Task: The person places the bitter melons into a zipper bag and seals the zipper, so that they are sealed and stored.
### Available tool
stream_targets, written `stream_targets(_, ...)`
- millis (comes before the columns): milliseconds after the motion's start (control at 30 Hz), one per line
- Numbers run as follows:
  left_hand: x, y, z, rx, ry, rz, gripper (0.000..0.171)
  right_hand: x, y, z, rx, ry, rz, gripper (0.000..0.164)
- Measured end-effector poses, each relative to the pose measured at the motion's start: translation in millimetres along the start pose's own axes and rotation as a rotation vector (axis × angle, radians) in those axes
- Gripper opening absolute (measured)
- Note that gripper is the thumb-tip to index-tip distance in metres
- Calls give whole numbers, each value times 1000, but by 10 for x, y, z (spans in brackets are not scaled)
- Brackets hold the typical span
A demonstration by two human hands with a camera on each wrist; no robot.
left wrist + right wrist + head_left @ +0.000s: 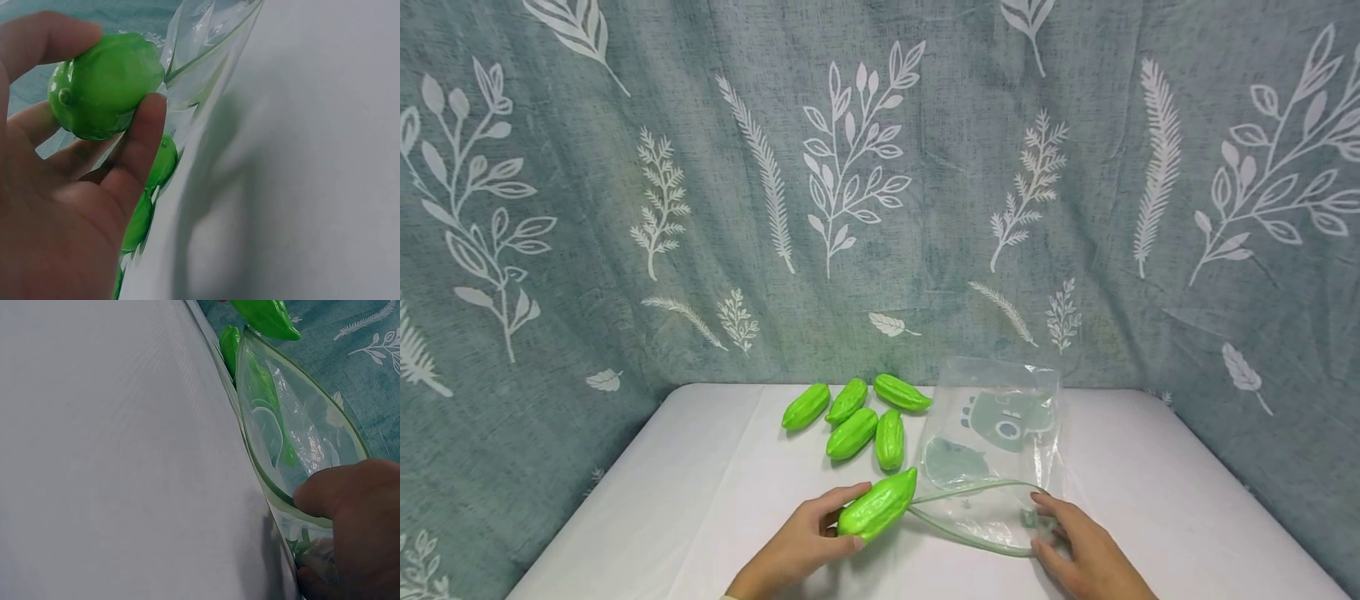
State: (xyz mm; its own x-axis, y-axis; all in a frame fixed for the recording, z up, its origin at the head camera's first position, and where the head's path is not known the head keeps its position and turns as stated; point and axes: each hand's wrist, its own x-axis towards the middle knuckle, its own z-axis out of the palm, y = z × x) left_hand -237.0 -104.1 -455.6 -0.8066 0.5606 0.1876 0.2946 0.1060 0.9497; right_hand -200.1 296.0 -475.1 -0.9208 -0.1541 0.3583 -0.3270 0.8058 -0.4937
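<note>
In the head view my left hand (pixel 811 532) grips a glossy bright-green bitter melon (pixel 878 505), ridged and pointed at one end. The left wrist view shows the melon (pixel 106 87) between thumb and fingers, raised above the table. My right hand (pixel 1078 542) holds the right end of a clear zip bag (pixel 966 527), thumb and fingers on opposite sides of its green-edged mouth. That mouth gapes toward the left hand, as the right wrist view shows at its green rim (pixel 253 450). The held melon's tip lies close to the mouth's left corner.
Several more green bitter melons (pixel 852 433) lie grouped on the white table (pixel 722 492), behind the left hand. The bag's printed body (pixel 1000 417) stretches toward the back edge. A leaf-patterned teal curtain (pixel 880 317) hangs behind and along both sides.
</note>
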Motion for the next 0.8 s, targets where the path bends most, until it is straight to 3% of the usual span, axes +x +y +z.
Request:
stream_targets(467, -2, 22, 52, -52, -40, -32, 62, 30, -3, 15, -64, 8, 23, 65)
stream_targets(800, 8, 13, 99, -74, -79, -17, 61, 12, -23, 17, -108, 9, 43, 68)
